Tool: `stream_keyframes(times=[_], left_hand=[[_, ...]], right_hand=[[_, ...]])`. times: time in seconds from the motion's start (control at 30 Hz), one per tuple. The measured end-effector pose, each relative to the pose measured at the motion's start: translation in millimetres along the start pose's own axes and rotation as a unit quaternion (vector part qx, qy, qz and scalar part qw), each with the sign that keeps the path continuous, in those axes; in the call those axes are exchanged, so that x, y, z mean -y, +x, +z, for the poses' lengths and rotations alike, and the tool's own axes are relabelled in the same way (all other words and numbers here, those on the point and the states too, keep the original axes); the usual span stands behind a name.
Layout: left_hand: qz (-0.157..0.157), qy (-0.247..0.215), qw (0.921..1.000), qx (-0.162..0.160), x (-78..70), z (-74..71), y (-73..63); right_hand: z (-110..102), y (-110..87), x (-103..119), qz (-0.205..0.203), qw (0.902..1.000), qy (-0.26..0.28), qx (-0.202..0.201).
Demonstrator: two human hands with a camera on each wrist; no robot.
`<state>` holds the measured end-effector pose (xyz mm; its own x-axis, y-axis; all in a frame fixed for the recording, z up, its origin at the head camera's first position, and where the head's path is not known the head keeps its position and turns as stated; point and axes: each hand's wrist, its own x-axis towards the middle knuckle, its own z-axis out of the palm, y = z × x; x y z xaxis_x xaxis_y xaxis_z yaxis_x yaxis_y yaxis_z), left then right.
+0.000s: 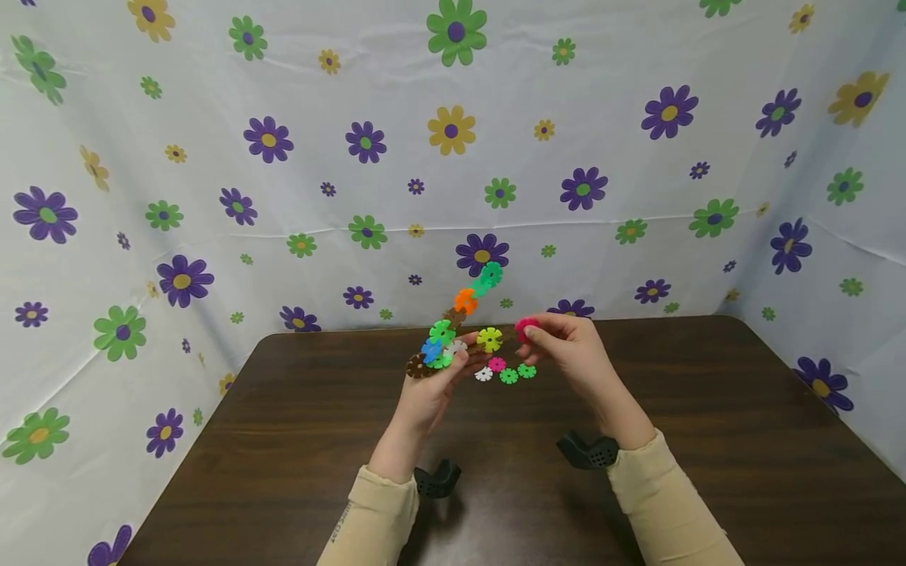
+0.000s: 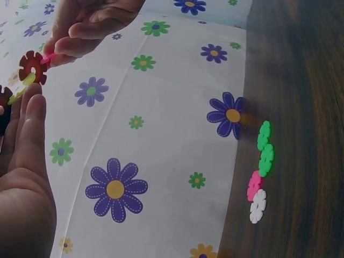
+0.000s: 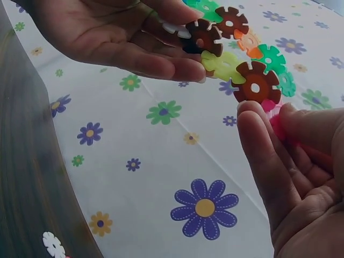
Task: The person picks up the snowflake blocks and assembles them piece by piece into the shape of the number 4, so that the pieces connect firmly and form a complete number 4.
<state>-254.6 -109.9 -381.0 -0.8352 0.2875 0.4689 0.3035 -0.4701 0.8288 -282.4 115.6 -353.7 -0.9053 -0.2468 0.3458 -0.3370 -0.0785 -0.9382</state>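
My left hand [image 1: 423, 401] holds a branching chain of interlocking notched flower discs [image 1: 442, 332] up above the table, its thumb over a white disc [image 1: 458, 348]. One arm of the chain slants up to the right through brown and orange discs to a teal end [image 1: 491, 273]. The other arm runs through a yellow disc [image 3: 223, 65] to a brown disc [image 3: 257, 84]. Between thumb and fingers my right hand [image 1: 575, 354] pinches a pink disc [image 1: 524, 328], whose edge meets that brown disc's notched rim in the right wrist view.
Lying on the dark wooden table [image 1: 297, 440] behind the hands are a loose white disc [image 1: 484, 374], a pink one [image 1: 497, 364] and two green discs [image 1: 509, 376]. Flower-printed cloth [image 1: 396, 275] hangs along the back and sides. Black wrist devices [image 1: 589, 451] jut from both sleeves.
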Motion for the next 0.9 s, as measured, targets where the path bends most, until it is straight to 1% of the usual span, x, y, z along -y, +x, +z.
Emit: stream_keyframes(times=[0.17, 0.33, 0.5, 0.6, 0.67, 0.77, 0.9], left_hand=[[-0.010, 0.004, 0.9999, 0.000, -0.3, -0.2, -0.7], [-0.022, -0.008, 0.9997, 0.007, -0.7, 1.1, -0.9], [-0.035, -0.012, 0.9993, -0.003, -1.6, 1.2, -2.1], [-0.037, -0.012, 0.9992, -0.007, -2.1, 0.5, -2.3], [-0.037, -0.013, 0.9992, -0.002, -2.0, -0.4, -1.9], [-0.034, -0.016, 0.9992, 0.012, -1.0, -2.3, -1.2], [-0.031, -0.019, 0.9989, 0.029, 0.7, -4.9, -0.8]], right_hand=[[-4, -1.4, 2, -0.009, 0.9997, -0.020, 0.013], [-6, -3.1, 4, -0.016, 0.9988, -0.040, 0.022], [-5, -2.5, 4, -0.024, 0.9974, -0.056, 0.038], [-4, -2.4, 5, -0.021, 0.9974, -0.058, 0.036], [-4, -2.6, 6, -0.013, 0.9974, -0.061, 0.036], [-5, -3.5, 9, 0.000, 0.9967, -0.067, 0.046], [-5, -4.1, 13, 0.012, 0.9936, -0.076, 0.083]])
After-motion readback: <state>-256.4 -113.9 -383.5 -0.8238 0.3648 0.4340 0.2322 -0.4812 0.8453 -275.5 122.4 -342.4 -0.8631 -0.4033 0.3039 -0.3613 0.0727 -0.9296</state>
